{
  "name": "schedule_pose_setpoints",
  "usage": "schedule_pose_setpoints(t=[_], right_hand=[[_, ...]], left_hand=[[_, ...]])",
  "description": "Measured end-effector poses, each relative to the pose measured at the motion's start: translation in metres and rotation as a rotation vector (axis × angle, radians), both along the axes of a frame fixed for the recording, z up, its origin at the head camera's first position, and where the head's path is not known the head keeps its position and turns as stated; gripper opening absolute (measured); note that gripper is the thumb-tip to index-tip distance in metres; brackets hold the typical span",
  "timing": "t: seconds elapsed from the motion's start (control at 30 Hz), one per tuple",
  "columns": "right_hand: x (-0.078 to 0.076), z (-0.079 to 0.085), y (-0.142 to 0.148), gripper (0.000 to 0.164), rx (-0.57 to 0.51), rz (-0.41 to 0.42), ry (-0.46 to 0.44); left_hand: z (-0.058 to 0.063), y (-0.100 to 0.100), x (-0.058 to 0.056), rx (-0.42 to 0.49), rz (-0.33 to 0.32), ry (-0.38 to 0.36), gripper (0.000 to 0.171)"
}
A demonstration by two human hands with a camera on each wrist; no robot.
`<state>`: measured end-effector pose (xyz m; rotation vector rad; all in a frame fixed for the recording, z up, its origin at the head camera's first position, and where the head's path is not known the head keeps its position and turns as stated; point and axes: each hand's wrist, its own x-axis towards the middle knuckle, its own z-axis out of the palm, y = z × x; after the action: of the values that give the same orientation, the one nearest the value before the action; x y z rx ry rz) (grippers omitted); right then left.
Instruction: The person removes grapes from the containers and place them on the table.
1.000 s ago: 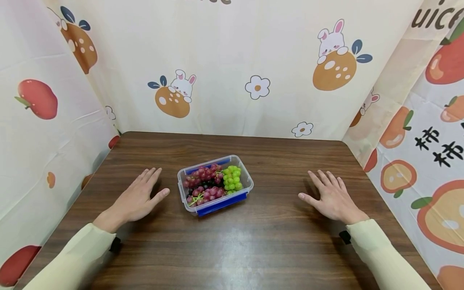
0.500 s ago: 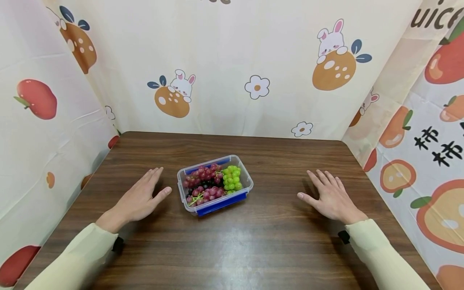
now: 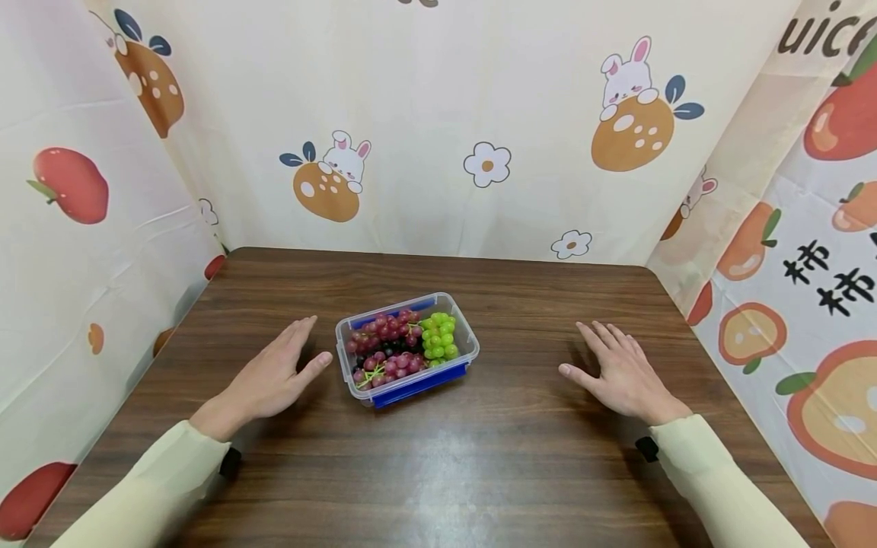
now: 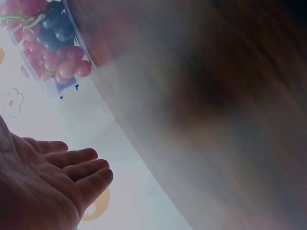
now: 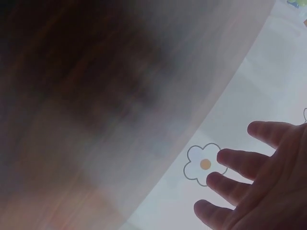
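A clear plastic container (image 3: pixel 469 344) with blue side clips stands on the table, left of centre and slightly turned. Inside lie bunches of red grapes (image 3: pixel 390 327), dark grapes (image 3: pixel 392 348) between them, and green grapes (image 3: pixel 438 336) at the right end. My left hand (image 3: pixel 270 377) hovers just left of the container, fingers straight and thumb pointing toward it, apart from it. Well to the container's right, my right hand (image 3: pixel 625 374) has its fingers spread and straight, holding nothing. In the left wrist view, grapes (image 4: pixel 55 43) show beyond the left hand (image 4: pixel 53 177).
The brown wooden table (image 3: pixel 438 457) fills the lower view. A curtain (image 3: pixel 425 91) printed with rabbits, fruit and flowers hangs behind its far edge, with similar printed cloth (image 3: pixel 815 320) along both sides.
My left hand has moved slightly right, closer to the container. My right hand has shifted a little to the left. The container and grapes have stayed in place.
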<state>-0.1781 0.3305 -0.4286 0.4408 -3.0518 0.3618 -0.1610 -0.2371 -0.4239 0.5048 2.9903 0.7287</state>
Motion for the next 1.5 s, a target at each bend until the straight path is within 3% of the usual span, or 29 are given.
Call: schedule_pose_setpoints(t=[1.5], right_hand=[[0.004, 0.001, -0.019, 0.09, -0.051, 0.048, 0.003]], left_hand=[[-0.006, 0.024, -0.004, 0.047, -0.026, 0.02, 0.084]])
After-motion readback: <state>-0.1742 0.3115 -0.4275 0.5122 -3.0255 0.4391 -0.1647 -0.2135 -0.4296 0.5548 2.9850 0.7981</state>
